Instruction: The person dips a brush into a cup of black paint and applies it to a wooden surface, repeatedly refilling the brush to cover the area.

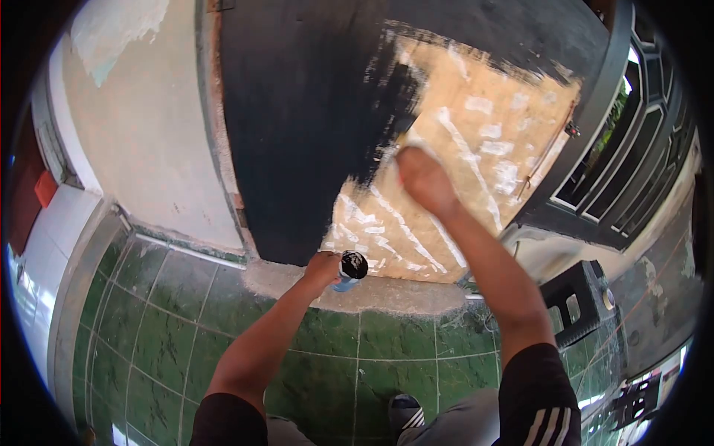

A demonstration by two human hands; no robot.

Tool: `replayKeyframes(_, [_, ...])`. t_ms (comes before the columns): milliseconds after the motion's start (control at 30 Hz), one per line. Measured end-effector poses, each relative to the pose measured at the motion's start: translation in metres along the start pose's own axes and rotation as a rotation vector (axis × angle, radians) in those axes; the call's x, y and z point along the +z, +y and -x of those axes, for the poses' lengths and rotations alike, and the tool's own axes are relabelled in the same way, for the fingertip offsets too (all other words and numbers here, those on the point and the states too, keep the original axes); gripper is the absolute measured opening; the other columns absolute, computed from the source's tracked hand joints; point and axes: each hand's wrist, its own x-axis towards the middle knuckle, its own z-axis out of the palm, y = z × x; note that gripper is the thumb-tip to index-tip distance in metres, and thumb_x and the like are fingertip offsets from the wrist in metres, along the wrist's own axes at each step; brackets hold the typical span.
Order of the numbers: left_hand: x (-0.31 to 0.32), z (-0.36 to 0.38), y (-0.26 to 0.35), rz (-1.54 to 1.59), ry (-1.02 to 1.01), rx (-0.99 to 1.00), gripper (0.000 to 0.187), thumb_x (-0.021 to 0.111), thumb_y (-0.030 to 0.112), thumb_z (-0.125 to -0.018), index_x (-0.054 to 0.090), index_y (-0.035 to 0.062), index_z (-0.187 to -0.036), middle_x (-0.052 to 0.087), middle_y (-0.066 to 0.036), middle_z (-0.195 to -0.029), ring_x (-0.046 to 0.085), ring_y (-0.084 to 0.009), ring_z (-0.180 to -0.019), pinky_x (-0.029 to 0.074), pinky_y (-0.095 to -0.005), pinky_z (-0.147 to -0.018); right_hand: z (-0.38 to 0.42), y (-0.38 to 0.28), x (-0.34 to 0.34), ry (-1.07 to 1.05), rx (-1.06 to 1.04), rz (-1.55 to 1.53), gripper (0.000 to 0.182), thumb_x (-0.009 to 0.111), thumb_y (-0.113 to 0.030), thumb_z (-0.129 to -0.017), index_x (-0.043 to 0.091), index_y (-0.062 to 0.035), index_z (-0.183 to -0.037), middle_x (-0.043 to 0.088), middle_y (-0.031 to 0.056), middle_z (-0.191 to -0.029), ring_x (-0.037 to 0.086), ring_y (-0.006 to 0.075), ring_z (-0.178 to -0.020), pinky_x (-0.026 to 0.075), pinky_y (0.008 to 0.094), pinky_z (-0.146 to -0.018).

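My left hand (324,269) is closed around a small blue container of black paint (353,265), held near the bottom of a wooden door panel. Black paint (297,126) covers the panel's left side and top, ending in ragged brush strokes. The rest is bare tan wood (461,111) with white filler patches and streaks. My right hand (422,175) is closed and smeared by motion at the border between black and bare wood. A paintbrush (402,138) is in its grip, mostly hidden by the hand, with a yellowish part showing.
Green tiles (320,372) cover the floor, with a rough concrete sill (401,296) under the panel. A black plastic stool (576,301) stands at the right below a barred window (625,149). A cream wall (141,119) with peeling paint is on the left. My slippered foot (405,412) is below.
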Motion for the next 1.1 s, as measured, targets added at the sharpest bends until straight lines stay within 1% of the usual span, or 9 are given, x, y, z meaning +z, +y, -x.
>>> replayKeyframes(33, [0.000,0.001,0.001,-0.007,0.007,0.005,0.037,0.058,0.031,-0.105,0.065,-0.0015,-0.120,0.065,-0.015,-0.101,0.069,-0.0270,-0.088,0.062,-0.0399,-0.076,0.016,-0.025,0.013,0.055,-0.123,0.037,0.018,0.067,0.000,-0.079,0.068,-0.0020,-0.097,0.065,0.0120,-0.100,0.066,0.0289,-0.093,0.057,0.0383,-0.082])
replayKeyframes(200, [0.001,0.005,0.002,0.044,-0.034,-0.002,0.036,0.058,0.031,-0.106,0.064,-0.0020,-0.119,0.063,-0.014,-0.098,0.071,-0.0275,-0.087,0.063,-0.0390,-0.078,0.029,-0.053,0.017,-0.302,0.147,-0.303,0.007,0.066,-0.007,-0.093,0.071,-0.0031,-0.097,0.067,0.0136,-0.094,0.068,0.0331,-0.090,0.057,0.0422,-0.079])
replayKeyframes(333, [-0.004,0.016,0.010,0.087,-0.037,-0.074,0.037,0.057,0.032,-0.106,0.062,-0.0028,-0.119,0.062,-0.014,-0.098,0.072,-0.0285,-0.089,0.063,-0.0386,-0.080,-0.039,0.005,-0.047,0.023,0.211,-0.234,0.011,0.064,-0.002,-0.094,0.073,-0.0049,-0.101,0.072,0.0150,-0.101,0.071,0.0338,-0.091,0.058,0.0416,-0.080])
replayKeyframes(533, [-0.012,0.035,0.026,0.186,0.113,-0.001,0.036,0.058,0.031,-0.106,0.067,-0.0036,-0.109,0.063,-0.012,-0.089,0.067,-0.0206,-0.075,0.059,-0.0330,-0.068,-0.111,0.039,-0.135,0.482,-0.112,0.180,0.022,0.073,0.009,-0.081,0.071,0.0008,-0.101,0.071,0.0138,-0.101,0.070,0.0341,-0.094,0.057,0.0409,-0.080])
replayKeyframes(667, [-0.006,0.063,0.049,0.164,0.241,0.047,0.035,0.059,0.030,-0.105,0.067,-0.0038,-0.109,0.062,-0.010,-0.086,0.066,-0.0189,-0.074,0.057,-0.0320,-0.066,-0.047,0.012,-0.063,0.117,-0.227,0.265,0.020,0.069,0.001,-0.082,0.070,0.0000,-0.101,0.066,0.0110,-0.102,0.066,0.0331,-0.100,0.057,0.0385,-0.083])
replayKeyframes(733, [0.001,0.077,0.055,0.206,0.303,0.034,0.035,0.060,0.030,-0.104,0.067,-0.0045,-0.110,0.063,-0.010,-0.086,0.066,-0.0186,-0.074,0.057,-0.0322,-0.066,-0.008,0.000,-0.036,-0.123,-0.315,0.096,0.016,0.069,-0.013,-0.082,0.070,-0.0002,-0.092,0.062,0.0096,-0.095,0.064,0.0288,-0.098,0.057,0.0371,-0.086])
replayKeyframes(833, [0.016,0.101,0.067,0.245,0.366,0.015,0.037,0.060,0.030,-0.104,0.067,-0.0050,-0.113,0.063,-0.010,-0.086,0.066,-0.0186,-0.072,0.057,-0.0326,-0.066,0.009,-0.017,-0.032,-0.465,-0.090,-0.382,0.006,0.065,-0.007,-0.087,0.066,-0.0018,-0.086,0.063,0.0128,-0.098,0.064,0.0305,-0.099,0.055,0.0384,-0.086])
replayKeyframes(933, [0.033,0.121,0.070,0.261,0.396,-0.031,0.041,0.060,0.031,-0.103,0.067,-0.0060,-0.119,0.064,-0.011,-0.088,0.067,-0.0196,-0.071,0.058,-0.0333,-0.066,-0.024,0.025,-0.038,-0.262,0.009,-0.453,0.010,0.061,-0.008,-0.095,0.069,-0.0030,-0.099,0.065,0.0156,-0.101,0.066,0.0355,-0.095,0.055,0.0419,-0.081])
replayKeyframes(1100, [0.061,0.151,0.091,0.283,0.426,-0.061,0.042,0.059,0.031,-0.104,0.066,-0.0068,-0.121,0.064,-0.012,-0.089,0.069,-0.0215,-0.073,0.059,-0.0338,-0.068,-0.113,0.083,-0.150,0.185,-0.031,-0.344,0.014,0.067,0.000,-0.088,0.069,-0.0016,-0.101,0.065,0.0147,-0.097,0.065,0.0360,-0.091,0.054,0.0446,-0.081])
